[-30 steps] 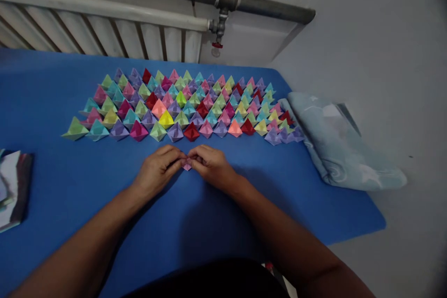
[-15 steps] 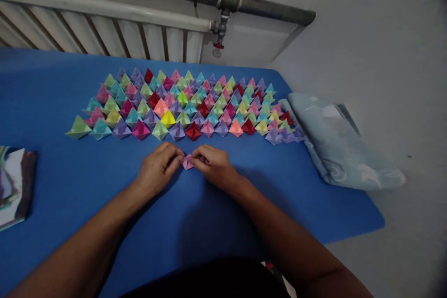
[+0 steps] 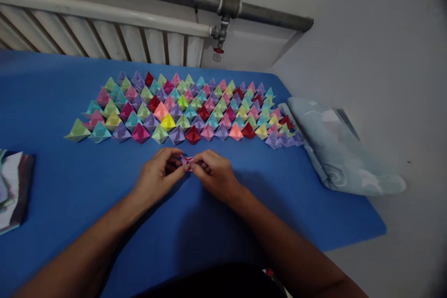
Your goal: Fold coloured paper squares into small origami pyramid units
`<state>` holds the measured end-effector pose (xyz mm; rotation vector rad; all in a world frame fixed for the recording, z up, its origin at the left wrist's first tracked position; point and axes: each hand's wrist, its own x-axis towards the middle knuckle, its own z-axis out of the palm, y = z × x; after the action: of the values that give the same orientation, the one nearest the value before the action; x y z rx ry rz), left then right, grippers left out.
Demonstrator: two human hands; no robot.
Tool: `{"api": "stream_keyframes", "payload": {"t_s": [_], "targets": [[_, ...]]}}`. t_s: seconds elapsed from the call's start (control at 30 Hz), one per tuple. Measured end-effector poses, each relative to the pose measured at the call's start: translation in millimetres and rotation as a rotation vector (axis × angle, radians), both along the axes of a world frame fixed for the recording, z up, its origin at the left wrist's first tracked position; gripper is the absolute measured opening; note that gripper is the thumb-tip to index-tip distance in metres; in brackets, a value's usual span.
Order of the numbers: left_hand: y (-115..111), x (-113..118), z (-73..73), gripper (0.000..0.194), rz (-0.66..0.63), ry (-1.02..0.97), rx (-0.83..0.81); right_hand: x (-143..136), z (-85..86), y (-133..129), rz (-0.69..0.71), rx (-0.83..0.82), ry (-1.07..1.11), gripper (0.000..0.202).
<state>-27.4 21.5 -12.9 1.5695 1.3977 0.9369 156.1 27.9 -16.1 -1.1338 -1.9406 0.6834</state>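
Between my two hands is a small pink folded paper piece (image 3: 187,161), held just above or on the blue surface (image 3: 146,251). My left hand (image 3: 161,170) has its thumb and fingers around the left side of the piece, with the thumb on its near edge. On the other side, the thumb and forefinger of my right hand (image 3: 213,171) pinch it. Fingers cover part of the paper. Beyond my hands stand rows of folded paper boats (image 3: 177,134) in purple, green, red, yellow, pink and blue.
A folded pale blue cloth with white patterns (image 3: 335,158) lies at the right edge. At the far left sits a stack of papers (image 3: 14,186). Behind the surface are a white radiator (image 3: 122,42), a metal pipe (image 3: 272,16) and a red-handled valve (image 3: 219,50).
My left thumb has shifted right onto the near edge of the pink paper, and the left fingers have spread somewhat. The paper's top looks more opened out. The view has tilted slightly.
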Motion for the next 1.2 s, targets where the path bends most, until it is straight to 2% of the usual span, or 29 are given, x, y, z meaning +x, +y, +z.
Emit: {"api": "stream_keyframes", "payload": {"t_s": [0.13,0.23,0.4,0.53,0.7,0.8,0.87,1.0,1.1,1.2], "targets": [[-1.4,0.1,-1.7,0.030,-0.028,0.015,0.022,-1.8,3.3,-2.5,0.014,-0.024,-0.021,0.010],[-2.6,1.0,-3.4,0.032,-0.018,0.029,0.043,-3.8,5.3,-4.7,0.037,-0.052,-0.044,0.009],[-2.6,2.3,-6.7,0.030,0.038,-0.033,-0.076,-5.2,5.6,-6.8,0.074,-0.011,-0.108,0.010],[2.4,0.0,-5.9,0.034,0.093,-0.125,-0.131,-3.9,4.9,-7.7,0.107,0.050,-0.211,0.013],[6.3,-2.4,-3.0,0.042,0.112,-0.185,-0.112,-4.6,5.2,-11.9,0.146,0.043,-0.328,0.014],[5.2,-4.1,-3.4,0.041,0.070,-0.072,-0.055,-5.8,7.5,-13.9,0.164,-0.018,-0.301,0.010],[3.5,-5.0,-4.2,0.039,0.028,0.057,0.036,-6.2,9.6,-13.3,0.147,-0.077,-0.180,0.008],[-0.7,-4.4,-5.3,0.036,-0.087,0.183,0.202,-6.9,9.7,-7.7,-0.013,-0.182,0.089,0.012],[-3.2,-2.3,-6.0,0.036,-0.160,0.189,0.232,-7.9,4.8,-3.4,-0.062,-0.212,0.062,0.002],[-4.8,-0.4,-6.3,0.036,-0.187,0.179,0.243,-8.2,0.8,-1.4,-0.008,-0.232,-0.027,0.010]]}}
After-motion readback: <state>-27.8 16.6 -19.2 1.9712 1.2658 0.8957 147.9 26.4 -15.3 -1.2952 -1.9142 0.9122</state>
